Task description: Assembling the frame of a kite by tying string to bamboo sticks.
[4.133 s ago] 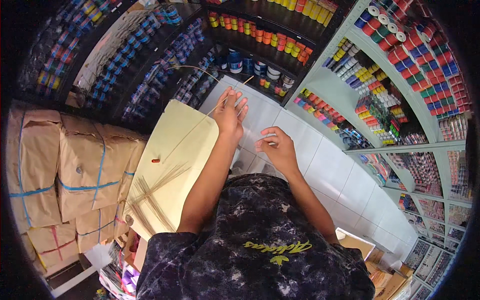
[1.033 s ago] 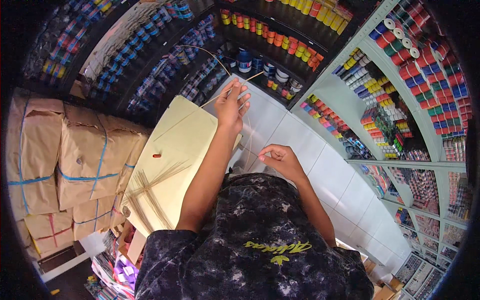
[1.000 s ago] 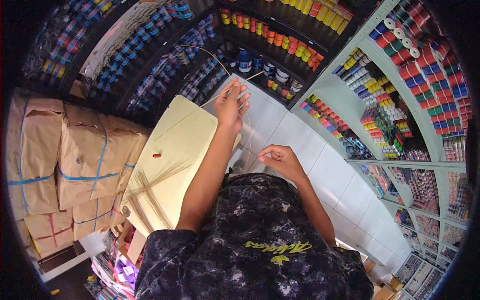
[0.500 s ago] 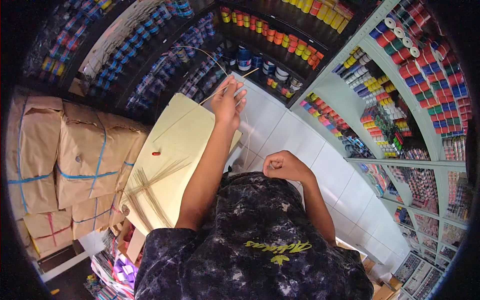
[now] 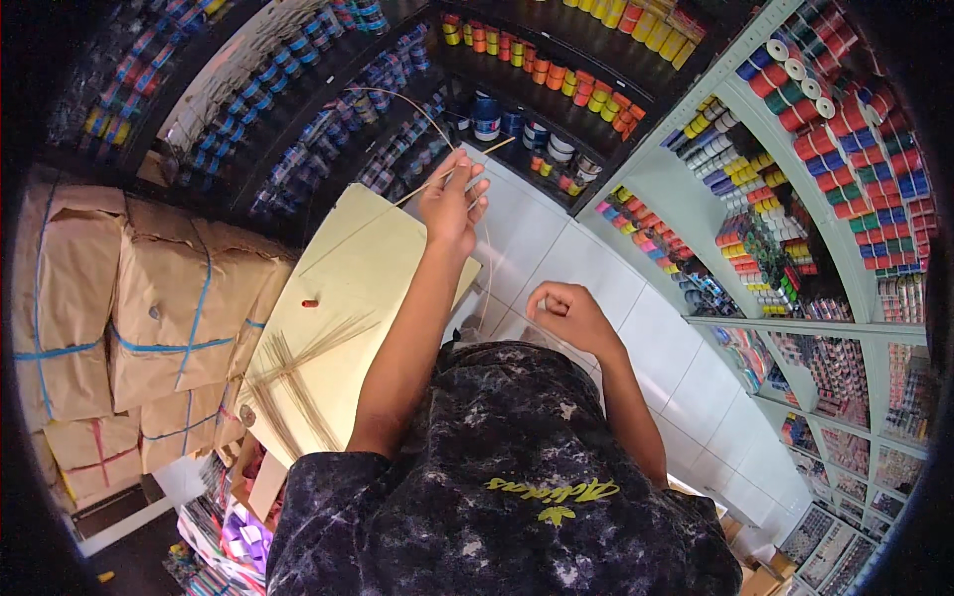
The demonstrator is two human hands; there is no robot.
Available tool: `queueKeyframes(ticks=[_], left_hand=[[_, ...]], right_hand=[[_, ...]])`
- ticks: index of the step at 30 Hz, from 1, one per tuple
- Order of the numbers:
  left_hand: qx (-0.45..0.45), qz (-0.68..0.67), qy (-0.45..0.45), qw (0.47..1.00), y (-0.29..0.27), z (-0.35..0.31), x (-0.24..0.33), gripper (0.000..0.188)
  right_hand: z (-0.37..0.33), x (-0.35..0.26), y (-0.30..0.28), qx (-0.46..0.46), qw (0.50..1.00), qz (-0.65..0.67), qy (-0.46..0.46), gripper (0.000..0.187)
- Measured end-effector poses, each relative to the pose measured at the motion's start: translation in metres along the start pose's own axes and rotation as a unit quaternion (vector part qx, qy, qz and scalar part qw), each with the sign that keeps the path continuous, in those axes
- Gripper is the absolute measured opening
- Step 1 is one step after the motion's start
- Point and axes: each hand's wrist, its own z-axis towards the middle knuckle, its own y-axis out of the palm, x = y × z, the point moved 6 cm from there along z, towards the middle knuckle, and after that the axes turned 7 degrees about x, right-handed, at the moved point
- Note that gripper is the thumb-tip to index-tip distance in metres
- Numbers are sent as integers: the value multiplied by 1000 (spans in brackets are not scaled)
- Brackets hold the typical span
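Observation:
Raised before me, my left hand is closed on a few thin, pale, natural-looking strips. One strip crosses the fingers at a slant, and a long thin one arcs up behind the hand. A fine strand hangs below toward my shirt. My right hand is held in front of my belly with its fingers curled; whether anything is between them I cannot make out. Beside my left forearm, on a pale yellow tabletop, lie more loose thin strips, crossed over one another. A small red object lies above them.
Wrapped brown paper bundles tied with blue and red string are stacked at the left. Dark shelves with rows of jars and cans stand ahead. Pale shelving with colourful spools lines the right side, above a white tiled floor.
My right hand has lifted slightly away from my shirt, moving up and a little right, fingers still curled. My left hand stays nearly in place with the strips.

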Motion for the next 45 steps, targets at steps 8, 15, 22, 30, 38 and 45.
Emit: queueKeyframes(ticks=[8, 15, 22, 30, 38, 45], left_hand=[[-25, 19, -37, 999, 8, -15, -20, 30], [-27, 34, -39, 998, 9, -20, -25, 30], [-15, 25, -52, 998, 5, -17, -33, 30], [-15, 13, -38, 999, -3, -8, -41, 31], [-12, -15, -39, 999, -8, -2, -48, 33], [1, -10, -31, 999, -5, -3, -46, 34]], right_hand=[[20, -22, -12, 139, 983, -91, -73, 6], [29, -54, -2, 88, 957, -222, -165, 13], [41, -89, 7, 25, 927, -331, -176, 19], [54, -110, 16, -67, 969, -191, -139, 23], [58, -121, 19, -128, 971, -152, -136, 33], [61, -132, 20, -84, 957, -213, -177, 28]])
